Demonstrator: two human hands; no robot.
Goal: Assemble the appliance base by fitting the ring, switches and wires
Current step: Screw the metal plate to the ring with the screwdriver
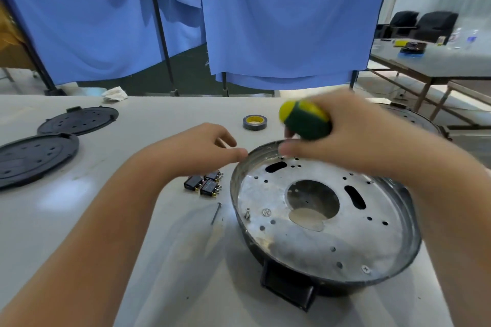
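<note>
A: The right hand (pixel 353 130) is above the far rim of the metal base (pixel 324 215), fingers curled round a green and yellow handle (pixel 305 121). It looks like a screwdriver's, but the shaft is hidden and the hand is blurred.

B: And the left hand (pixel 212 148)?

A: Just left of the base's far rim, holding nothing. Its fingers are loosely spread, the thumb reaching toward the rim; I cannot tell whether it touches.

B: Where is the base itself?

A: On the white table (pixel 79 207), open side up. Its floor shows a large round hole in the middle, two oblong slots, many small holes and a couple of screw heads. A black bracket (pixel 288 291) juts from its near edge.

B: The switches?

A: Three small black switches (pixel 206 183) lie together on the table just left of the base. A thin nail or screw (pixel 216 213) lies near the base's left side, closer to the camera than the switches.

B: Anything else?

A: A roll of dark tape (pixel 255 121) beyond the base, and two black round plates (pixel 53 141) well to its left.
</note>
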